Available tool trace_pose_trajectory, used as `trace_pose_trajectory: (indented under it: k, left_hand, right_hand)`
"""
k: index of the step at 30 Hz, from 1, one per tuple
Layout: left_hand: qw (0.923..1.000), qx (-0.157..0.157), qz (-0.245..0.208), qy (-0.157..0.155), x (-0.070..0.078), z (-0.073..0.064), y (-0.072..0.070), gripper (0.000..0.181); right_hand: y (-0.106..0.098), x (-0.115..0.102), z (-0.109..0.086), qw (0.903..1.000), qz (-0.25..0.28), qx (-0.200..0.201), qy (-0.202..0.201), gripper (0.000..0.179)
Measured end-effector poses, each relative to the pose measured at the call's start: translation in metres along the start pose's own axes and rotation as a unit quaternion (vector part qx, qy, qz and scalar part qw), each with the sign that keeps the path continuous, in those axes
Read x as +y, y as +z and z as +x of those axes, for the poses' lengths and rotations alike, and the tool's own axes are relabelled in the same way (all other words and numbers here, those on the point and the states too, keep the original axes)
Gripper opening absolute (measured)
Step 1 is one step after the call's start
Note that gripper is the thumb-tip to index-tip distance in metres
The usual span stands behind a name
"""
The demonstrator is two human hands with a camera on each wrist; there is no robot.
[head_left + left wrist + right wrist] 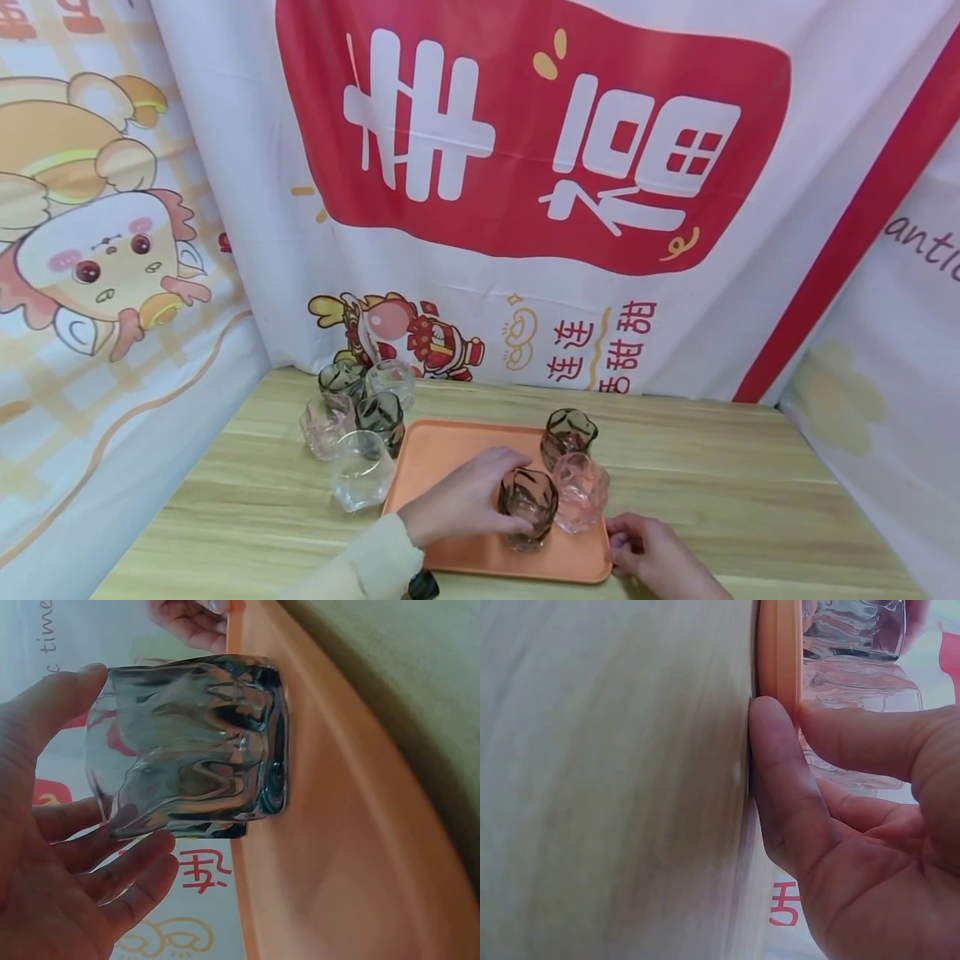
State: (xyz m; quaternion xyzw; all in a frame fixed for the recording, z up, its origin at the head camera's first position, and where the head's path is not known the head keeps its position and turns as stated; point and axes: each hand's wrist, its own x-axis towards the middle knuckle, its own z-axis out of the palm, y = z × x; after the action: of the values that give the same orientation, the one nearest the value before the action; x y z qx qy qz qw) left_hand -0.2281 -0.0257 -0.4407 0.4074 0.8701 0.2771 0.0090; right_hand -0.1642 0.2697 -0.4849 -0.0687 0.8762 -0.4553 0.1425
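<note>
My left hand (pixel 467 498) holds a smoky grey glass tumbler (pixel 528 500) with faceted sides, thumb on the near side and fingers on the far side. In the left wrist view the tumbler (pixel 187 750) stands with its base right at the floor of the orange tray (pixel 450 446). Close beside it on the tray are a pale pink tumbler (pixel 583 493) and, farther back, a second smoky tumbler (pixel 567 435). At the tray's right front corner my right hand (pixel 654 553) pinches the rim (pixel 778 652) between thumb and fingers.
Left of the tray, several tumblers cluster on the wooden table (pixel 712 483): a clear one (pixel 363 472) in front, a pink one (pixel 328 427), smoky ones and another clear one (pixel 392 385) behind. A small black object (pixel 423 585) lies by the left sleeve. Printed cloth (pixel 525 275) hangs behind.
</note>
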Motion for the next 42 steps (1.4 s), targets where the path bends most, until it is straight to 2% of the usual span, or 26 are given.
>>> trace_pose_trajectory:
  k: [4,13,17,22,29,32,39,42]
  left_hand:
    - [0.9998,0.001,0.014,0.016,0.0,0.003,0.004,0.073]
    - [0.9992,0.004,0.03,0.028,0.0,0.004,0.006,0.071]
    - [0.9993,0.006,0.029,0.024,0.001,0.003,0.004,0.069]
    - [0.999,0.024,0.035,0.012,0.001,-0.003,-0.002,0.066]
    - [0.9981,0.047,0.04,-0.009,-0.002,-0.018,-0.016,0.063]
    - [0.9975,0.059,0.037,-0.014,-0.002,-0.024,-0.026,0.063]
    - [0.9938,0.094,0.033,-0.05,0.003,-0.042,-0.051,0.064]
    - [0.991,0.117,0.043,-0.05,0.005,-0.05,-0.06,0.063]
  right_hand:
    - [0.0,-0.001,0.0,0.9998,-0.016,0.007,-0.003,0.029]
    - [0.0,-0.002,0.0,0.9998,-0.017,0.009,-0.001,0.029]
    - [0.0,0.0,0.0,0.9998,-0.014,0.008,-0.014,0.029]
    - [0.001,0.001,-0.001,0.9996,-0.013,0.003,-0.027,0.029]
    - [0.002,-0.001,0.001,0.9999,-0.006,0.007,0.004,0.029]
    - [0.003,-0.002,0.002,0.9996,0.0,0.009,0.026,0.028]
    - [0.005,-0.005,0.006,0.996,0.008,0.014,0.088,0.027]
    - [0.004,-0.005,0.006,0.9957,0.01,0.009,0.092,0.027]
